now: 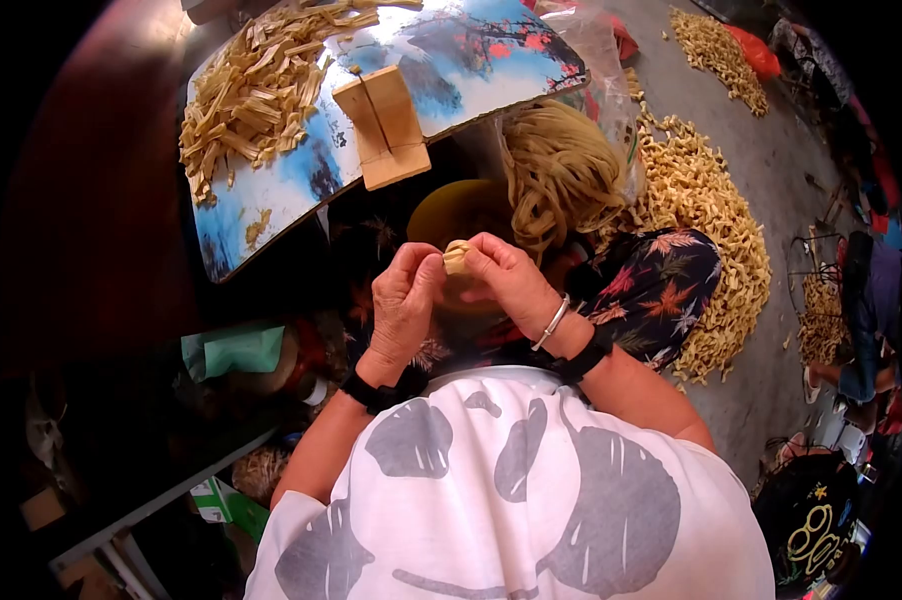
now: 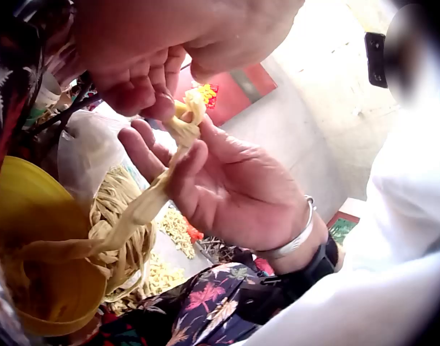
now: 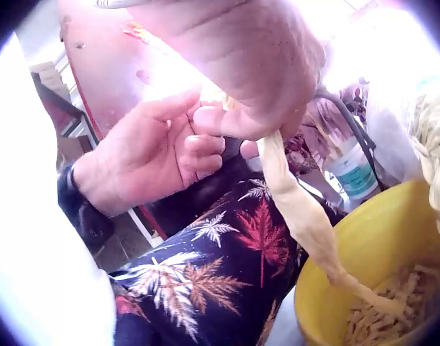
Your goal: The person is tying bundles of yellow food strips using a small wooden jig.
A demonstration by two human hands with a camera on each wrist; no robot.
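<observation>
Both hands meet in front of the lap around a small knotted piece of a pale, soft strip (image 2: 184, 132). My left hand (image 1: 404, 300) pinches one side of the knot with thumb and fingers. On the other side my right hand (image 1: 516, 283) pinches the knot between thumb and fingers. From the right hand the strip (image 3: 299, 216) hangs down into a yellow bowl (image 2: 43, 288), which holds small pale pieces in the right wrist view. Part of the knot is hidden behind the fingers.
A picture-covered board (image 1: 471, 60) carries a heap of short strips (image 1: 251, 100) and a wooden block (image 1: 383, 128) with a cord. Long pale strips (image 1: 561, 165) lie in a plastic bag beyond the bowl. Many knotted pieces (image 1: 711, 220) cover the floor at the right.
</observation>
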